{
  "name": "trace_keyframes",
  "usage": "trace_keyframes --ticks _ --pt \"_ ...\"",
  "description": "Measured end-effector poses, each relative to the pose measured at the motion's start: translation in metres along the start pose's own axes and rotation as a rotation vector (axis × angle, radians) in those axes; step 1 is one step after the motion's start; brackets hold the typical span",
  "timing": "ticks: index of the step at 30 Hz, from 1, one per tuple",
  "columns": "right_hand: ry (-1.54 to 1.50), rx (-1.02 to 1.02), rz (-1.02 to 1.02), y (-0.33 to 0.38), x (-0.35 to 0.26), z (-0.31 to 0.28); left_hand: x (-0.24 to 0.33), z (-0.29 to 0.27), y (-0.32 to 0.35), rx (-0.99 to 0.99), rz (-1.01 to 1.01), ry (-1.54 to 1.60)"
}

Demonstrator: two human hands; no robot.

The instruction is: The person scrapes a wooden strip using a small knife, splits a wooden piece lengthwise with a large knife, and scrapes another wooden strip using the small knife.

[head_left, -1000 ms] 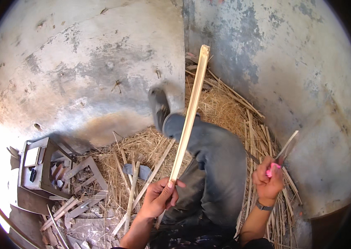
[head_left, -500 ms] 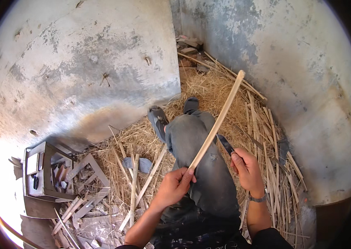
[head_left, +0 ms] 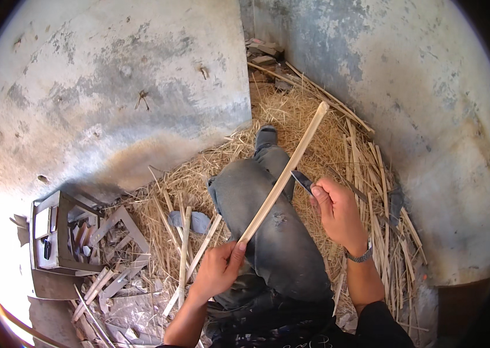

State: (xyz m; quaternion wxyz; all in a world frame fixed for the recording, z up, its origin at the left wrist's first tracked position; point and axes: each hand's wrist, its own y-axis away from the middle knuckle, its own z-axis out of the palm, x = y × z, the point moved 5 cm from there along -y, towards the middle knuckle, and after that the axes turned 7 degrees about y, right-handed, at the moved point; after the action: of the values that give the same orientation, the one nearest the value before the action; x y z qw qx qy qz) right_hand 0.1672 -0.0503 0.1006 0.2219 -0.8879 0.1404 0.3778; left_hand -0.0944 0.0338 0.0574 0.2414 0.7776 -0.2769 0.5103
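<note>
A long pale strip of split wood or bamboo (head_left: 284,174) slants up and to the right across my lap. Its lower end is gripped in my left hand (head_left: 220,268), fingers closed and thumb on top. My right hand (head_left: 337,213) is closed round the handle of a knife, a watch at its wrist. The dark knife blade (head_left: 301,181) points up and left, close to the strip's right edge near its middle; whether it touches cannot be made out. Beneath lie my legs in worn grey trousers (head_left: 256,197).
Shavings (head_left: 297,116) cover the floor around my feet. A pile of long strips (head_left: 379,226) runs along the right wall. On the left stands a wooden box frame (head_left: 62,238) with scraps inside, beside loose sticks (head_left: 185,255) and a grey cloth-like piece (head_left: 197,222). Rubble (head_left: 265,55) fills the far corner.
My left hand and the strip have moved left and slightly down. The knife has moved up and left, nearer the strip. My left leg has shifted, hiding one foot.
</note>
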Motion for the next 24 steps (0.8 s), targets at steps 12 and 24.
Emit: trace_keyframes --ticks 12,24 --pt "0.082 0.174 -0.140 -0.039 -0.019 -0.008 -0.013 -0.011 0.016 0.003 -0.105 0.037" --pt "0.326 0.140 -0.327 -0.038 -0.056 -0.060 0.024 -0.088 -0.002 -0.045 0.243 -0.357"
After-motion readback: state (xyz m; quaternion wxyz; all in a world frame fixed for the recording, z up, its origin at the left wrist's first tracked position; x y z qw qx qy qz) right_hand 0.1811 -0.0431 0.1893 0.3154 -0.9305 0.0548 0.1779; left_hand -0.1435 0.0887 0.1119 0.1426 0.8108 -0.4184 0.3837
